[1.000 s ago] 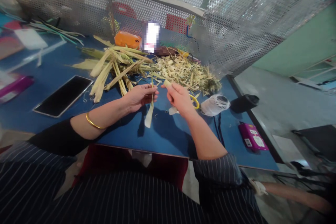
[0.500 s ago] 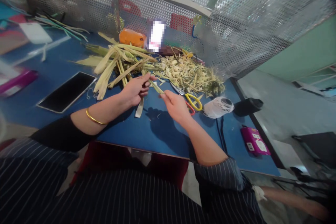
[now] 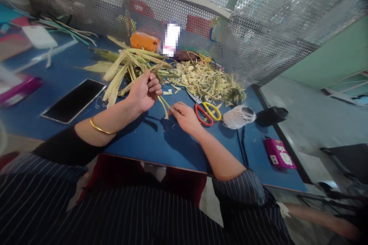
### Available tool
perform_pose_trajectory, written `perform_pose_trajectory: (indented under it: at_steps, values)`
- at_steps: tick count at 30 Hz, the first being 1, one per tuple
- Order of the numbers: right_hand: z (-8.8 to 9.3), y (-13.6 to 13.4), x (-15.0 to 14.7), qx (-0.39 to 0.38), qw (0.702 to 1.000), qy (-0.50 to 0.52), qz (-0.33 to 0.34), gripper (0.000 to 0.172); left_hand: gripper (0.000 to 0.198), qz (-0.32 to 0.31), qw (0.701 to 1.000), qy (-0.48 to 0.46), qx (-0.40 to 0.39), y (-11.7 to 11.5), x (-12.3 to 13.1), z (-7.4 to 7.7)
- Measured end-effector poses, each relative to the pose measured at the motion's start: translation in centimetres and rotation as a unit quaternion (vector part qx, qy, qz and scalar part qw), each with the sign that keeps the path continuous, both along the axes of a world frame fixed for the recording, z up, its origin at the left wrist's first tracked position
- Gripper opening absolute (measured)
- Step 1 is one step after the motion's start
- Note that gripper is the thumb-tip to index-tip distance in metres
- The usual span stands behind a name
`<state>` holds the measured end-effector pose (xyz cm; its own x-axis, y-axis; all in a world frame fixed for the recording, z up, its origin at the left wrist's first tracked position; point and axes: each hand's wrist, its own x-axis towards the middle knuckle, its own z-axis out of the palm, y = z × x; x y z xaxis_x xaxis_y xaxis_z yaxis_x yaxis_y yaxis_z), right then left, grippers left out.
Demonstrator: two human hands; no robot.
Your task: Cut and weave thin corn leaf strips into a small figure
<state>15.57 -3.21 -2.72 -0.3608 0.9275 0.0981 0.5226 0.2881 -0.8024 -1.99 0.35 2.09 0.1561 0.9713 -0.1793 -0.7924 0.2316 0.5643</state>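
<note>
My left hand (image 3: 146,91) is closed with its fingers curled around one end of a narrow, pale green corn husk strip (image 3: 163,102). Pinched in my right hand (image 3: 185,116) is the strip's other end, just above the blue table (image 3: 169,141). Part of the strip splits off and hangs between the hands. Behind my left hand lies a bundle of dried corn husks (image 3: 117,67). Scissors (image 3: 207,113) with one red and one yellow handle loop rest right of my right hand, their blades by a heap of shredded husk (image 3: 207,78).
A spool of white string (image 3: 239,117), a black roll (image 3: 271,116) and a purple packet (image 3: 279,154) stand on the right. A dark tablet or phone (image 3: 73,100) lies left. Behind the husks are an orange packet (image 3: 144,41), a blurred-out bright screen (image 3: 171,38) and a perforated metal partition (image 3: 178,4).
My left hand has turned palm inward and shifted slightly left. My right hand has moved left and down, uncovering the red scissor handle. The husk strip between them looks narrower.
</note>
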Motion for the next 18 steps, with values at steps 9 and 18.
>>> perform_pose_trajectory:
  at_steps: [9,18]
  values:
    - [-0.5,-1.4,-2.3,-0.148,0.966,0.212,0.012,0.020,0.040,-0.056,0.997,0.006,0.046,-0.7,1.9,-2.1]
    - [1.3,-1.9,-1.2,-0.079,0.994,0.072,0.011,0.034,0.036,-0.074,0.997,-0.014,-0.009,-0.5,0.1,0.0]
